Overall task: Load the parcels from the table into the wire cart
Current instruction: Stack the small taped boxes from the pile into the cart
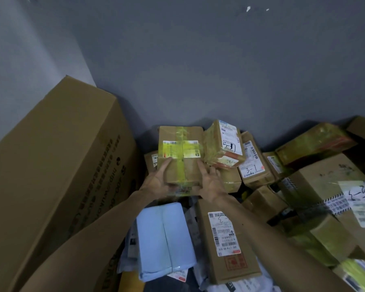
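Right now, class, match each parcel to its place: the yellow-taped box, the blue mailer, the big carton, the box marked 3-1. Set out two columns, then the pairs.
Things:
1 taped box
2 blue mailer
3 big carton
4 3-1 box

Places:
A far left
B between the forearms
C held by the left hand and the right hand
D right of the held one

Pairs: 1-C, 2-B, 3-A, 4-D

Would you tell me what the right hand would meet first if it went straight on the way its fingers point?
The right hand would most likely meet the small parcel marked 5-1, tilted just ahead of it beside the box it holds; depth is unclear.
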